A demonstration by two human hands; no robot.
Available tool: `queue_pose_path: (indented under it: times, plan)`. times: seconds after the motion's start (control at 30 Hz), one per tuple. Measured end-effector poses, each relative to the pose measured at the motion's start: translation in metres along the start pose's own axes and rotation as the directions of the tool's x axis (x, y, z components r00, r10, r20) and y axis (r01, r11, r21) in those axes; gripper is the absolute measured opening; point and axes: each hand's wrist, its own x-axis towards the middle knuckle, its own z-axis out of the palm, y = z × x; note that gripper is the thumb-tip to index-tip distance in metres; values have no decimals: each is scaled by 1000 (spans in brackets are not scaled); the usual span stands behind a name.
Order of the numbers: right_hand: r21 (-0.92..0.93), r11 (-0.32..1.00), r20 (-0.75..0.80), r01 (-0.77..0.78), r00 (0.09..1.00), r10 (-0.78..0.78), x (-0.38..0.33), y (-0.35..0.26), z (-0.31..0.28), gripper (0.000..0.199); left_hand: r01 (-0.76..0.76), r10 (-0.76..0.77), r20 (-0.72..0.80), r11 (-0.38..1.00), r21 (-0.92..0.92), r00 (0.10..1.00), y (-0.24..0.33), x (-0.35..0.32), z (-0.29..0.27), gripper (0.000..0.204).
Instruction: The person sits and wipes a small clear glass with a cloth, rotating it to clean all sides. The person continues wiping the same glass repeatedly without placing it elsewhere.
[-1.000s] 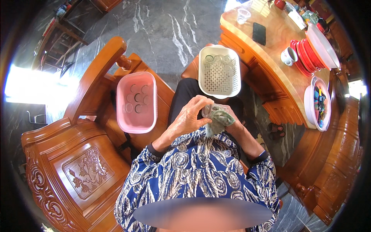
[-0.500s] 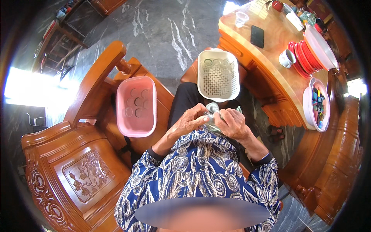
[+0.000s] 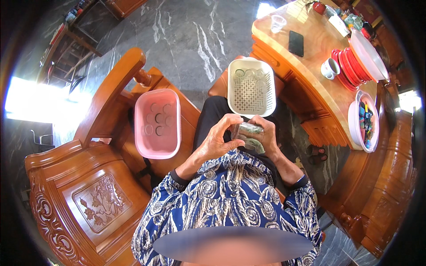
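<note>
In front of my lap, both my hands hold a clear glass [image 3: 244,131]. My left hand [image 3: 218,139] grips its left side, the fingers above and the thumb below. My right hand [image 3: 267,133] is closed around the other side. A greenish cloth [image 3: 254,147] shows through and below the glass; whether it is inside or pressed behind it, I cannot tell. Ahead stands a cream perforated basket [image 3: 229,95] with several clear round glasses [image 3: 250,73] at its far end. To the left, a pink basin [image 3: 175,128] holds several clear round pieces [image 3: 158,118].
The basin sits by a carved wooden chair [image 3: 104,199]. On the right, a wooden table [image 3: 310,22] bears a phone [image 3: 296,43], a white mug [image 3: 329,68], red-rimmed stacked basins [image 3: 350,66] and a tub [image 3: 355,124] of small dark items. Shoes [image 3: 316,155] lie below.
The glass has turned so its clear side faces up between my hands. My left hand has risen slightly and spread around it; my right hand has shifted from a pinch to a wrap.
</note>
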Motion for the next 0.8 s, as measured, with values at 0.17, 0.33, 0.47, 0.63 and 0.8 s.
queue_pose_path:
  times: [0.17, 0.33, 0.47, 0.63, 0.8]
  plan:
    - [492, 804, 283, -335, 935, 216, -1, 32, 11, 16, -106, 102, 27, 956, 275, 994, 4, 4, -2, 57]
    - [708, 535, 448, -461, 879, 165, -9, 21, 14, 21, -119, 123, 6, 944, 309, 992, 5, 2, -2, 56]
    - [431, 824, 332, -369, 913, 236, -8, 24, 13, 16, 57, -53, -35, 989, 139, 998, 0, -2, -3, 46]
    - [463, 801, 324, -381, 913, 247, -7, 27, 13, 20, 402, -433, -56, 872, -279, 900, -10, -5, -4, 31]
    - [664, 643, 474, -382, 880, 32, -3, -10, 1, 31, 468, -529, -65, 795, -387, 846, -15, -5, -10, 38]
